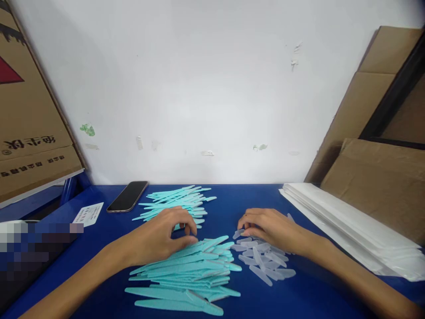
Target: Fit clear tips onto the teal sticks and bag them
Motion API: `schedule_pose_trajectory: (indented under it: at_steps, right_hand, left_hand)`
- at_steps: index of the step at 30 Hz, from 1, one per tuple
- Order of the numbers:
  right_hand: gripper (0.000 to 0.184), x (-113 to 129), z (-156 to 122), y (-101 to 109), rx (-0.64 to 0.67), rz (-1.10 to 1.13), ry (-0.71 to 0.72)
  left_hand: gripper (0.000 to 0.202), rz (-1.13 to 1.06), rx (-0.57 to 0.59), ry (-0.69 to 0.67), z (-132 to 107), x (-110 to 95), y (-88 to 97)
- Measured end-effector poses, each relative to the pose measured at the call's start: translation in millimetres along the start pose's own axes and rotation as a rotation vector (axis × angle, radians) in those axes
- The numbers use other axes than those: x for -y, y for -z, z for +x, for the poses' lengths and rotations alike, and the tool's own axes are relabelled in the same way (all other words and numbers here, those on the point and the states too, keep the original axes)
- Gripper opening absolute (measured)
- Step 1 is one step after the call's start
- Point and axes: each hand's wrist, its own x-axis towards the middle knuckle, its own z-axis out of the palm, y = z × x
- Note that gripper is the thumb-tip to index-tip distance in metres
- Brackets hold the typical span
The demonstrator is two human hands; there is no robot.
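Note:
My left hand (pixel 169 237) hovers over the near pile of turquoise eyebrow razors (pixel 195 270), its fingers curved and thumb apart from them. Nothing shows between its fingertips, and the thumb tip lies close to the uppermost razors. Behind that hand is a second pile of the same razors (pixel 179 199). On the right, my right hand (pixel 265 226) has its thumb and fingers closed on a translucent blade cap (pixel 237 233). Beneath and in front of it lies a loose heap of such caps (pixel 262 259).
A phone (pixel 129 197) and a white printed card (pixel 89 214) rest at the left of the blue table (pixel 229 204). Stacked white plastic sheets or bags (pixel 345 226) lie along the right. Cardboard boxes (pixel 29 110) flank both sides, and a white wall rises behind.

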Motion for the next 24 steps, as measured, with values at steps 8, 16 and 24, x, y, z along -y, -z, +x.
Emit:
schedule_pose_trajectory:
  at_steps: [8,16,24]
  right_hand:
    - [0.015,10,0,1,-0.021,-0.098,0.008]
    - [0.010,10,0,-9,-0.071,-0.423,0.126]
    - [0.029,18,3,-18,-0.093,-0.611,0.228]
  left_hand:
    - [0.022,-0.060,0.140,0.088,1,-3,-0.7]
    - [0.027,-0.076,0.116,0.094,5,1,-8.7]
    - [0.028,0.035,-0.104,0.053,10,13,-14.8]
